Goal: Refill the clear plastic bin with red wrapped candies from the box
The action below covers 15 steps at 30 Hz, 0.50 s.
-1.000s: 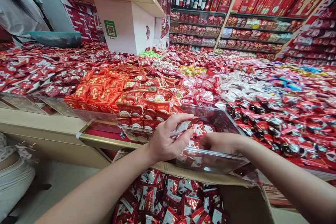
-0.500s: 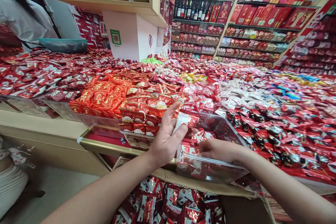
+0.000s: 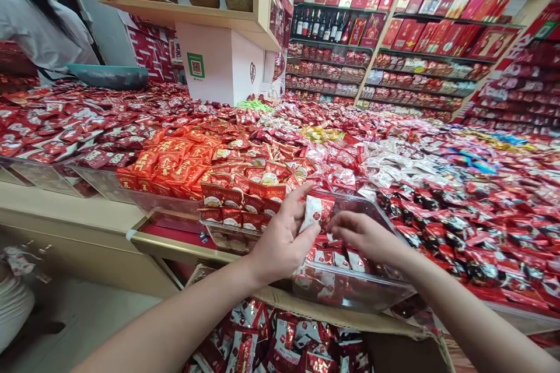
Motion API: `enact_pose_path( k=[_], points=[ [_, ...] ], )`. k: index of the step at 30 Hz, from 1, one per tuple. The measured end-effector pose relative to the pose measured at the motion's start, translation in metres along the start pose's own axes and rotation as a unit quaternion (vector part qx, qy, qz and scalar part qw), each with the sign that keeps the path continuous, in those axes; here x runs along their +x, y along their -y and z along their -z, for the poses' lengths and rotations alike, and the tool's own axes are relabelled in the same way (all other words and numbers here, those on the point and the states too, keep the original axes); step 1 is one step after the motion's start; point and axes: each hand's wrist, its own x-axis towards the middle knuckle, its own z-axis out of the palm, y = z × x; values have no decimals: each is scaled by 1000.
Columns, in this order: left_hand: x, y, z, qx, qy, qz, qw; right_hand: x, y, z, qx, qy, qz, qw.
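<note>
My left hand (image 3: 291, 233) is closed around a red and white candy packet (image 3: 318, 213), thumb on the near side, above the clear plastic bin (image 3: 359, 281). My right hand (image 3: 367, 236) is just to the right of that packet. Its fingers are parted and partly curled toward it; whether they touch it I cannot tell. Below both hands, several similar packets (image 3: 341, 259) stand in a row along the bin's front wall. Under the bin, an open cardboard box (image 3: 350, 317) holds loose packets of the same look (image 3: 284, 338).
Red durian packets (image 3: 251, 195) fill the neighbouring bin on the left, with orange-red packets (image 3: 168, 163) beyond. Dark red packets (image 3: 472, 239) lie on the right. A brass-edged counter (image 3: 184, 245) runs in front. A person in white (image 3: 48, 29) stands behind a teal basin (image 3: 109, 77).
My right hand has risen from the packets in the bin to beside my left hand, its fingers now apart. My left hand has shifted slightly right with its packet. The row in the bin is uncovered.
</note>
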Motion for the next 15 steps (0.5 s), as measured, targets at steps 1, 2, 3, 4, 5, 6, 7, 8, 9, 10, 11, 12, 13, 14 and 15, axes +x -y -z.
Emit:
enact_pose_path(
  k=[1, 2, 3, 4, 5, 6, 7, 8, 9, 10, 11, 12, 13, 14, 15],
  points=[
    [0, 2, 0, 10, -2, 0, 1000, -1, 5, 2, 92, -25, 23, 995],
    [0, 4, 0, 19, -5, 2, 1000, -3, 11, 3, 185, -35, 45, 981],
    [0, 5, 0, 25, -6, 6, 1000, -5, 18, 4, 262, -30, 60, 963],
    [-1, 6, 0, 31, -5, 9, 999, -6, 24, 3, 309, -14, 68, 948],
    [-1, 7, 1, 39, -4, 11, 999, -8, 30, 2, 334, 0, 72, 940],
    [-2, 7, 1, 51, -5, 14, 999, -9, 35, 1, 343, 11, 73, 936],
    [-3, 6, 1, 66, -7, 17, 998, -9, 39, 0, 346, 15, 71, 935],
    [-3, 5, 1, 86, -11, 19, 996, -9, 41, 1, 351, 8, 66, 934],
    [-4, 3, 1, 111, -16, 16, 994, -8, 41, 2, 360, -10, 60, 931],
    [-5, 1, 1, 139, -24, 8, 990, -7, 40, 5, 370, -32, 47, 927],
    [-6, 0, 2, 168, -31, -7, 985, -4, 37, 8, 370, -56, 18, 927],
    [-7, -2, 2, 195, -35, -27, 980, 0, 33, 12, 358, -77, -27, 930],
    [-8, -3, 2, 218, -37, -49, 974, 4, 29, 16, 335, -91, -81, 934],
    [-9, -4, 2, 234, -36, -69, 969, 10, 24, 18, 303, -96, -136, 938],
    [-10, -4, 2, 245, -33, -86, 965, 16, 19, 19, 267, -91, -188, 941]
  ],
)
